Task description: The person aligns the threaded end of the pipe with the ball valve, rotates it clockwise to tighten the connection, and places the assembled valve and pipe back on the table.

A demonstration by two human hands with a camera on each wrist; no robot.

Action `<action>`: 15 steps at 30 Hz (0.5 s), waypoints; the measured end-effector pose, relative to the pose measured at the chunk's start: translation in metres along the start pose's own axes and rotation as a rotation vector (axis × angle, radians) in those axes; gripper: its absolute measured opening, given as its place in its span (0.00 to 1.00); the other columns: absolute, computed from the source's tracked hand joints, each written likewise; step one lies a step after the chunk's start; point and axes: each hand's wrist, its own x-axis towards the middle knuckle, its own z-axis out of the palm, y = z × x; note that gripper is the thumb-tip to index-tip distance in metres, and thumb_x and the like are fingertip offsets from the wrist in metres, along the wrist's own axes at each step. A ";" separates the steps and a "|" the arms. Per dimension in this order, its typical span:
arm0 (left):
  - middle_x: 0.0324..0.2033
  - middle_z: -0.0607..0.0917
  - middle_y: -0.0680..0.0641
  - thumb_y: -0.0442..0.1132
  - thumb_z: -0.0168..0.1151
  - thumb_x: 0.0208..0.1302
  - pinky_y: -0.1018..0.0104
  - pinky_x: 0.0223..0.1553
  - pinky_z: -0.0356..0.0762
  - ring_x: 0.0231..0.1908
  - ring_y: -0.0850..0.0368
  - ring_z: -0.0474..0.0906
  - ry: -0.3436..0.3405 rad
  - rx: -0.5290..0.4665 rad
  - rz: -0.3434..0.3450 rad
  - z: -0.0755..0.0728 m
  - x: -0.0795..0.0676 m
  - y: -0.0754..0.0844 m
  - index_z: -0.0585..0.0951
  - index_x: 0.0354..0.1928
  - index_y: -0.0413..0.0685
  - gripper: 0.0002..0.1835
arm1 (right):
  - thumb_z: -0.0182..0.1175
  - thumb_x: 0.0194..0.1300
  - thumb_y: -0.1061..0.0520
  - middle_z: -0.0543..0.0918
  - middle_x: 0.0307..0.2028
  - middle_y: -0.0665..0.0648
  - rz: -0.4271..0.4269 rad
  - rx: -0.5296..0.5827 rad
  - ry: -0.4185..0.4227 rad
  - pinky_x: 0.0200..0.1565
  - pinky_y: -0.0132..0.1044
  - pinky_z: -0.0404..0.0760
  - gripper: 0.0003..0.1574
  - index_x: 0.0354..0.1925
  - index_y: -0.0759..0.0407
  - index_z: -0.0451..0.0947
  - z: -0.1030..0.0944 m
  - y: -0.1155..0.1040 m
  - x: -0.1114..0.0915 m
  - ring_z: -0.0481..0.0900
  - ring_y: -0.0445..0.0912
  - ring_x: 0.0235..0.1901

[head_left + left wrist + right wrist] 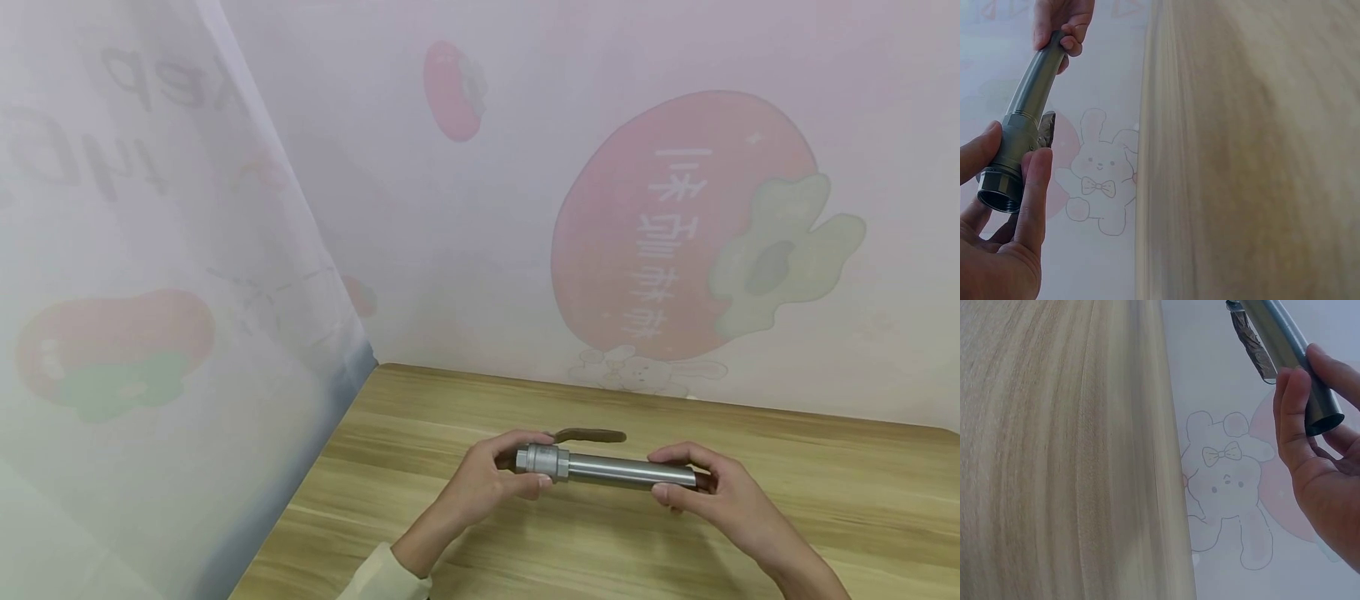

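Observation:
A metal ball valve [543, 461] with a brown lever handle [592, 435] is joined to a straight steel pipe [622, 469]. My left hand [487, 475] grips the valve body, thumb on the near side and fingers on the far side. In the left wrist view the valve's threaded open end [1001, 190] faces the camera. My right hand [720, 492] holds the pipe's far right end between thumb and fingers. The right wrist view shows the pipe's dark end [1325, 424] protruding past the right fingers. The lever lies roughly along the pipe.
A wood-grain table [405, 417] lies beneath the hands. Behind it hangs a pale curtain [450, 250] printed with red fruit and a rabbit, and another curtain [150, 250] runs along the left side.

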 end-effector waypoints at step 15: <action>0.58 0.85 0.40 0.41 0.79 0.67 0.61 0.45 0.91 0.50 0.50 0.83 -0.001 0.017 0.001 -0.001 -0.001 0.001 0.86 0.66 0.58 0.25 | 0.69 0.77 0.56 0.88 0.45 0.58 0.020 -0.012 0.015 0.42 0.41 0.91 0.24 0.64 0.66 0.80 0.000 0.000 0.001 0.89 0.50 0.38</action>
